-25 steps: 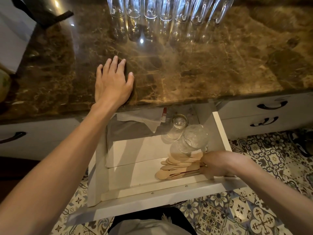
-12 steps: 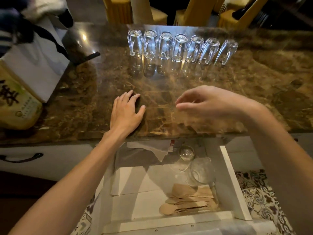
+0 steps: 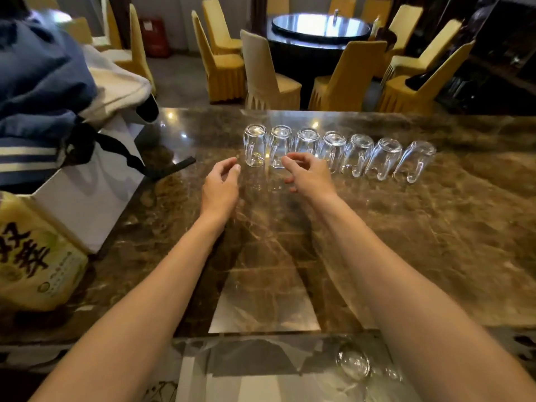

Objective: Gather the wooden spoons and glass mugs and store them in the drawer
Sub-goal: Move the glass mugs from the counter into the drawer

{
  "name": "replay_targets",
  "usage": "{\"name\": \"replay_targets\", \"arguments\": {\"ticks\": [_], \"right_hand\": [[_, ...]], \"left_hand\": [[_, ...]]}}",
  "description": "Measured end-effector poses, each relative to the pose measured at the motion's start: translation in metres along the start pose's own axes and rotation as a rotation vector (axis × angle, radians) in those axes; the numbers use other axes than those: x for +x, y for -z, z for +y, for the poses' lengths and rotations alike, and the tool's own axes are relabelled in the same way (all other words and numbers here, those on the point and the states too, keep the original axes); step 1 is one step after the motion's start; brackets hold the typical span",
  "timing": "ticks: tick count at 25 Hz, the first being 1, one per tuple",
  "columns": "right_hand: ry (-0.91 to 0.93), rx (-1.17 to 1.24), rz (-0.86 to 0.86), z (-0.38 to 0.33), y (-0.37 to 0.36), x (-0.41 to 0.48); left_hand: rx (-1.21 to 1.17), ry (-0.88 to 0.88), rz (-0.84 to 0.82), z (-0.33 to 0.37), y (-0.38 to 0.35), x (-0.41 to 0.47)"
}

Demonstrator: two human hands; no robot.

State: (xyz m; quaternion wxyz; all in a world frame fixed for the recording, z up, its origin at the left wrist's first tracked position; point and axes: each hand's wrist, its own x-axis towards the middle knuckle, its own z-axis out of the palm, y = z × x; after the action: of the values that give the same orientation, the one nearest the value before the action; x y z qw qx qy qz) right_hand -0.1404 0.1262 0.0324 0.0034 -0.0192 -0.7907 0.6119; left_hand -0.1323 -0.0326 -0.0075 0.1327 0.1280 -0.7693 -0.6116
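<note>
The tabletop (image 3: 391, 256) is dark brown marble veined in tan and cream. Toward twelve o'clock the row of glass mugs (image 3: 384, 158) is clear and colourless. At nine o'clock a yellow bag (image 3: 37, 274) bears black characters, beside a white box (image 3: 87, 207) and navy cloth (image 3: 37, 82) with white stripes. Beyond, chairs (image 3: 223, 68) wear mustard-yellow covers, and a red object (image 3: 155, 36) stands at eleven o'clock.

Before me the brown marble counter (image 3: 377, 256) carries seven upturned glass mugs (image 3: 333, 139) in a row at upper centre, with a white box (image 3: 84, 207) and a yellow bag (image 3: 37, 271) at left.
</note>
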Motion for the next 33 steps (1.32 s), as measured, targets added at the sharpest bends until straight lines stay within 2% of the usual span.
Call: {"name": "replay_targets", "arguments": {"ticks": [4,13,17,24,33], "right_hand": [[-0.027,0.01,0.065,0.017,-0.018,0.035],[-0.012,-0.146,0.18,0.03,-0.049,0.075],[0.013,-0.169,0.161,0.029,-0.051,0.086],[-0.005,-0.207,0.153,0.026,-0.049,0.084],[0.001,-0.294,0.156,0.024,-0.045,0.084]], "left_hand": [[-0.016,0.036,-0.011,-0.008,-0.013,0.039],[0.148,-0.051,-0.154,-0.019,-0.03,0.076],[0.175,-0.114,-0.218,-0.017,-0.028,0.081],[0.17,-0.215,-0.205,-0.015,-0.031,0.075],[0.254,-0.221,-0.137,-0.013,-0.042,0.076]]}}
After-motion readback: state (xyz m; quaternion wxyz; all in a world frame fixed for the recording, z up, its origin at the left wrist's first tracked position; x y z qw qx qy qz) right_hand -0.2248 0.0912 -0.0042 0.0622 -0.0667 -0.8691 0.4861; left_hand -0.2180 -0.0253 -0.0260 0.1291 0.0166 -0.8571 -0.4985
